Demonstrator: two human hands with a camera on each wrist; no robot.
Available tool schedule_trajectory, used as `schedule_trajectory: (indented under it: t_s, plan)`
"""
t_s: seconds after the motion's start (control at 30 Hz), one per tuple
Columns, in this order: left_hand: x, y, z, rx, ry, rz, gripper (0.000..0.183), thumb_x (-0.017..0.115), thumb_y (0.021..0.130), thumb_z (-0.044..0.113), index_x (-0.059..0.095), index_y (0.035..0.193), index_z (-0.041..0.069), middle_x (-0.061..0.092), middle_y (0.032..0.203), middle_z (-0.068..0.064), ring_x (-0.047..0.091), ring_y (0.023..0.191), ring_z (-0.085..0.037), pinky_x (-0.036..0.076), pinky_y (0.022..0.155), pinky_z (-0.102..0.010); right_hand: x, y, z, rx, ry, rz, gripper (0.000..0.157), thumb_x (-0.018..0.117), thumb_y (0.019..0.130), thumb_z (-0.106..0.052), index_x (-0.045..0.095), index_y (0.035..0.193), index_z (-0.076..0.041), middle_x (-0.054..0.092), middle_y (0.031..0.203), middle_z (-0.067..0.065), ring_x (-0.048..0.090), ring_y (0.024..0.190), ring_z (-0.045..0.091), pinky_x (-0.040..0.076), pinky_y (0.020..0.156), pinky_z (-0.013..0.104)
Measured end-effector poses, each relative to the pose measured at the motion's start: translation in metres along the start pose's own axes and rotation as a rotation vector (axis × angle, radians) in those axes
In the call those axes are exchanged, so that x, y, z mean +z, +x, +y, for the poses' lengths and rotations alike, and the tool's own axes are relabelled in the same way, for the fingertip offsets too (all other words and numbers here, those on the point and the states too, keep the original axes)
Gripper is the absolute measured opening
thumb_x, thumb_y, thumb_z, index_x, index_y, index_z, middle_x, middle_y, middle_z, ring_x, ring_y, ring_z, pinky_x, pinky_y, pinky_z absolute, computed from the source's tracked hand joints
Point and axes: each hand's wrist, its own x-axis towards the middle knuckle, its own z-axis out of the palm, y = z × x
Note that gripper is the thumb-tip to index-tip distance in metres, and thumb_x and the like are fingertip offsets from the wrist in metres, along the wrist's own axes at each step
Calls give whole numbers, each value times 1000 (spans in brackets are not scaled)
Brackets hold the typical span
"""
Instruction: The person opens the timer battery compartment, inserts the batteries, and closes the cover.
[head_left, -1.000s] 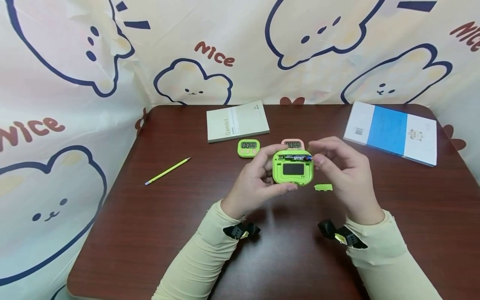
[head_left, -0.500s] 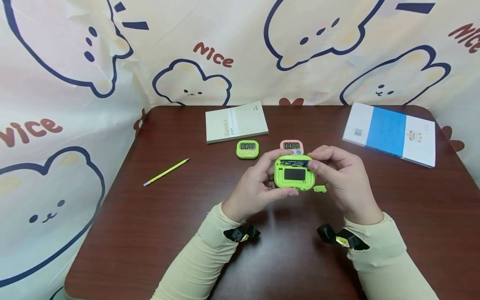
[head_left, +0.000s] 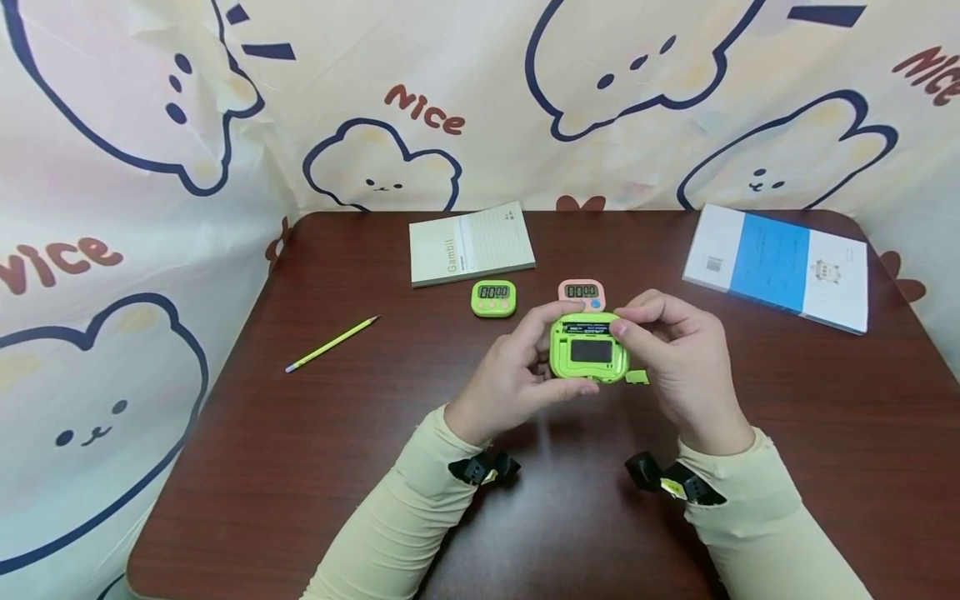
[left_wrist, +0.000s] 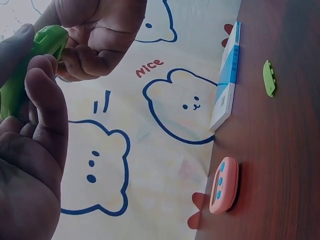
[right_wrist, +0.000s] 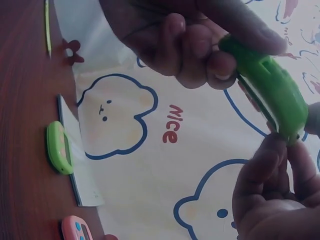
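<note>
In the head view a green digital timer is held back side up above the table. A dark AAA-style battery lies in its uncovered slot along the top. My left hand grips the timer's left side, thumb along the lower edge and index finger at the top. With thumb and fingers, my right hand pinches its upper right corner, the thumb tip over the battery's right end. On the table just right of the timer lies a small green battery cover, seen whole in the left wrist view.
Behind the hands stand a pink timer, partly covered, and another green timer. A pale notebook and a blue-and-white book lie at the back of the brown table. A pencil is at left.
My right thumb and fingers have closed in from beside the timer onto its upper right corner. The battery's right end now sits lower in the slot. The timer has come slightly nearer.
</note>
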Motion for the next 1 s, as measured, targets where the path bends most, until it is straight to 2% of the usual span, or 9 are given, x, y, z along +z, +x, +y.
schedule_trajectory:
  t_s: [0.1, 0.2, 0.33, 0.4, 0.47, 0.6, 0.7, 0.8, 1.0]
  plan:
    - [-2, 0, 0, -23, -5, 10, 76, 83, 82, 3, 40, 144, 8, 73, 105, -10, 63, 74, -7, 51, 56, -27, 0, -1, 1, 0, -95, 11, 12, 72, 90, 4, 71, 100, 9, 66, 90, 11, 62, 74, 19, 57, 60, 25]
    - [-4, 0, -1, -51, -27, 11, 76, 82, 82, 2, 40, 144, 10, 72, 107, -10, 63, 76, -9, 51, 57, -27, -4, -1, 2, 3, -196, -18, 18, 72, 93, -6, 71, 107, 5, 67, 96, 11, 61, 76, 20, 57, 61, 24]
    - [-3, 1, 0, -72, -72, -8, 76, 81, 83, 3, 39, 145, 13, 72, 111, -10, 65, 81, -11, 53, 59, -33, -22, 0, 2, 29, -247, -75, 21, 67, 97, -9, 69, 112, 4, 66, 98, 13, 61, 80, 22, 57, 67, 24]
    - [-2, 2, 0, -75, -87, -8, 76, 81, 83, 2, 39, 145, 14, 71, 113, -11, 66, 83, -11, 54, 60, -35, -34, 2, 4, 64, -317, -85, 22, 67, 98, -13, 69, 114, 2, 66, 98, 11, 60, 81, 21, 56, 69, 24]
    - [-2, 2, 1, -81, -103, -2, 75, 81, 83, 1, 40, 144, 13, 71, 114, -12, 67, 85, -12, 55, 61, -34, -47, 6, 8, 115, -423, -93, 24, 67, 98, -18, 70, 116, -2, 67, 101, 7, 59, 87, 21, 55, 71, 24]
    - [-3, 2, 4, -91, -123, 8, 75, 80, 82, -2, 40, 143, 13, 70, 117, -13, 68, 88, -12, 56, 65, -30, -74, 13, 22, 200, -709, -141, 30, 69, 96, -32, 71, 118, -12, 70, 109, -1, 56, 97, 19, 50, 74, 25]
    - [-4, 2, 5, -86, -136, 9, 75, 80, 82, -3, 40, 143, 12, 70, 117, -14, 69, 90, -12, 56, 66, -29, -91, 19, 33, 240, -862, -232, 31, 70, 95, -36, 72, 117, -14, 71, 108, 1, 58, 96, 20, 49, 75, 26]
    - [-5, 2, 6, -75, -144, 11, 76, 81, 81, -3, 40, 143, 11, 70, 118, -14, 69, 92, -13, 57, 67, -32, -106, 24, 41, 272, -963, -350, 30, 73, 94, -33, 73, 116, -13, 72, 102, 3, 59, 89, 22, 51, 73, 27]
    - [-8, 2, 7, -68, -158, 18, 76, 81, 80, -5, 39, 143, 7, 69, 119, -16, 69, 92, -12, 57, 67, -33, -124, 32, 56, 344, -1050, -552, 24, 76, 91, -18, 74, 113, -10, 66, 89, 1, 55, 81, 21, 49, 67, 30]
